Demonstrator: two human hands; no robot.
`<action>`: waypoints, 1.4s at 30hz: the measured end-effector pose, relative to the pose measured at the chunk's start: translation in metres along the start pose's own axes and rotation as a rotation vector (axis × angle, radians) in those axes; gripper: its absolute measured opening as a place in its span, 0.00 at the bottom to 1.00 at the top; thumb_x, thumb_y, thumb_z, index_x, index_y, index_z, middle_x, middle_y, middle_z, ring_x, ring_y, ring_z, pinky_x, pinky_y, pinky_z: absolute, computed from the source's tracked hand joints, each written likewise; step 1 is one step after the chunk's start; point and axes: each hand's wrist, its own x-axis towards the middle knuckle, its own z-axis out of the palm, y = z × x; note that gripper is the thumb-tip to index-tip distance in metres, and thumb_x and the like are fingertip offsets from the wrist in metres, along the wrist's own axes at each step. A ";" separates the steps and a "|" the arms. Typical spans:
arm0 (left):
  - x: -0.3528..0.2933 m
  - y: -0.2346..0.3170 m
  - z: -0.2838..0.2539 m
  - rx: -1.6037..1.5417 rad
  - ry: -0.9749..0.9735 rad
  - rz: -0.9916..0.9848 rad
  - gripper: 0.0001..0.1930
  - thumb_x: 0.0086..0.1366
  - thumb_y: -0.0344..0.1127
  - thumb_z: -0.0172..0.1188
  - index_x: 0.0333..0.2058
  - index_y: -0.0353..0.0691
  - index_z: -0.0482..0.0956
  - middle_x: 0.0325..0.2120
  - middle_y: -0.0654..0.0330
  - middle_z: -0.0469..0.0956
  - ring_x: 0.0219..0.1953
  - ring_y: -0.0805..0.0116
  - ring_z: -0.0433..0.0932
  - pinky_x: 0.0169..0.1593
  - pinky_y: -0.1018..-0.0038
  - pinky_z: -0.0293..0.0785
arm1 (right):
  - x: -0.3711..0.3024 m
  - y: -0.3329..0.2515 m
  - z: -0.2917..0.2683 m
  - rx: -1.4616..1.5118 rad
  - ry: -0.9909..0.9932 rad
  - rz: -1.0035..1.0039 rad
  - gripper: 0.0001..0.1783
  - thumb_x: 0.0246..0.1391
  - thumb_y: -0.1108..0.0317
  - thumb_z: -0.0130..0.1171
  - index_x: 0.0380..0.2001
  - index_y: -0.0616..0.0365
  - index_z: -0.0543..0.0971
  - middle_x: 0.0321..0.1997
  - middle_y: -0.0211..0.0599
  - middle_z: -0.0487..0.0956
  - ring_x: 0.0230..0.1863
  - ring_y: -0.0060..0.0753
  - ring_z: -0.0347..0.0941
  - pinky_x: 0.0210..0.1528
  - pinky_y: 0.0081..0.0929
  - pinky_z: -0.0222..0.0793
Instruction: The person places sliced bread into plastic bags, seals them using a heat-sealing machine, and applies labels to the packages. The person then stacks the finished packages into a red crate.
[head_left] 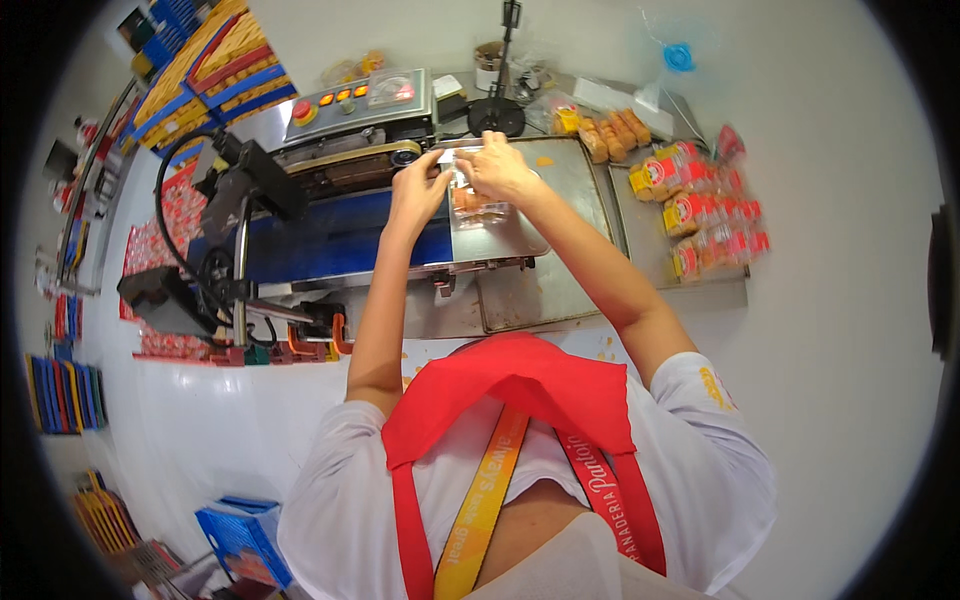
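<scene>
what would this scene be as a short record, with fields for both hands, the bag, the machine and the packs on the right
left hand: at the upper left of the clear bag; exact grip unclear
right hand: over the bag's upper part, fingers bent
bag contents: brown baked pieces
bag position: lying on the metal plate at the right end of the blue belt
machine: control panel behind the belt, with a red button
right side: red and yellow bread packs in a row
</scene>
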 end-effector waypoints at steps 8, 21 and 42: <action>-0.040 -0.007 -0.026 -0.055 0.020 -0.048 0.22 0.51 0.28 0.66 0.47 0.37 0.76 0.47 0.54 0.74 0.44 0.63 0.77 0.39 0.72 0.82 | 0.027 -0.046 0.038 -0.074 0.119 -0.121 0.20 0.55 0.54 0.49 0.44 0.54 0.78 0.42 0.59 0.70 0.47 0.55 0.64 0.46 0.45 0.67; -0.044 -0.032 -0.045 -0.017 0.004 -0.129 0.22 0.55 0.27 0.64 0.50 0.38 0.75 0.48 0.57 0.73 0.43 0.68 0.77 0.41 0.76 0.79 | -0.260 0.195 -0.056 -0.537 0.277 0.827 0.18 0.39 0.64 0.64 0.33 0.66 0.79 0.41 0.52 0.76 0.48 0.51 0.69 0.49 0.43 0.67; -0.019 0.138 0.120 -0.767 -0.471 0.119 0.25 0.57 0.37 0.64 0.51 0.38 0.68 0.41 0.56 0.77 0.40 0.60 0.77 0.45 0.71 0.73 | -0.178 0.088 -0.187 0.490 0.338 0.039 0.21 0.54 0.48 0.57 0.34 0.56 0.81 0.31 0.31 0.78 0.36 0.26 0.71 0.42 0.26 0.67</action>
